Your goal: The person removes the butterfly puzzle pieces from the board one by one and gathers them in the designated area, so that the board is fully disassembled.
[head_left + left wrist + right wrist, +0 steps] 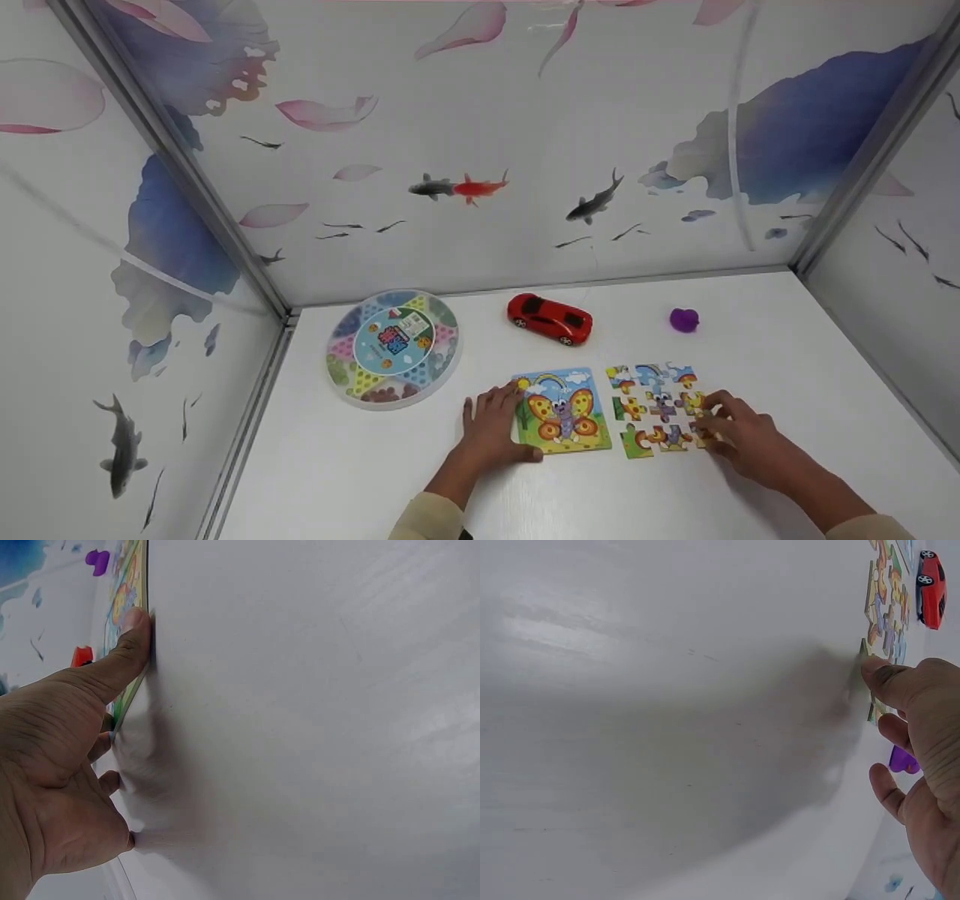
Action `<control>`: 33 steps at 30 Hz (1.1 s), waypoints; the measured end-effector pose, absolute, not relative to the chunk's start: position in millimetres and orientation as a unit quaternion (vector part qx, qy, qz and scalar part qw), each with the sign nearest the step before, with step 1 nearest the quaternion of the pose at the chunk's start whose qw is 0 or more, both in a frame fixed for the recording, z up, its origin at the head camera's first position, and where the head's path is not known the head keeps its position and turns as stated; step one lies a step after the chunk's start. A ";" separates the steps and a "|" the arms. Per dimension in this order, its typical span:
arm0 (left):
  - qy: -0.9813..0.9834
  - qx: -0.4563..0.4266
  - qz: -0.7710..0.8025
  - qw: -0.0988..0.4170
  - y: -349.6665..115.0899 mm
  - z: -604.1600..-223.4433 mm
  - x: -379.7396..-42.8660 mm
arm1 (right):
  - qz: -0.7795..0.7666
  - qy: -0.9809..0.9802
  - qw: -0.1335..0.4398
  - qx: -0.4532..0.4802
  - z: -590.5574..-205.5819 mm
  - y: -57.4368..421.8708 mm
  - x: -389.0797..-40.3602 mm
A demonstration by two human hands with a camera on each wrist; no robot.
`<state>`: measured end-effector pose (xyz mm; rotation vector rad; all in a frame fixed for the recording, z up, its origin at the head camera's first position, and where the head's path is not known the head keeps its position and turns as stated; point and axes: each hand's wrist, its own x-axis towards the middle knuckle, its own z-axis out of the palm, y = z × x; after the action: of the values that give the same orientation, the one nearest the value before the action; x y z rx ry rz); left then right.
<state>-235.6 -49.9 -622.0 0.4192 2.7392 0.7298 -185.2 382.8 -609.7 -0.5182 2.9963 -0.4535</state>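
Observation:
A square butterfly puzzle board (564, 409) lies flat on the white table, its picture face up. My left hand (491, 429) rests at its left side, fingers spread along the left edge and thumb at the lower edge. To the board's right, several jigsaw pieces (661, 406) of a like butterfly picture lie in loose rows with gaps between them. At the lower right of these rows, my right hand (754, 442) pinches a puzzle piece (864, 647) between thumb and fingers. The fingers hide most of that piece; a green edge shows in the right wrist view.
A red toy car (550, 319) stands behind the board. Back left lies a round Chinese checkers set (394, 349) under a clear lid. A small purple object (684, 320) sits at the back right. Printed panels (525, 150) wall the table at the back and sides.

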 end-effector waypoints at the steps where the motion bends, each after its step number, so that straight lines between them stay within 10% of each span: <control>1: 0.947 0.145 0.253 0.137 -49.8 -622.2 -235.6 | -0.148 0.974 0.031 -0.168 -610.2 383.0 -184.5; 33: 0.947 0.148 0.250 0.137 -50.0 -623.7 -236.0 | -0.167 0.973 0.056 -0.148 -616.0 382.5 -182.5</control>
<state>-236.0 -50.0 -623.7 0.4290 2.7396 0.7232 -182.5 382.5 -616.0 -0.4484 2.9526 -0.5078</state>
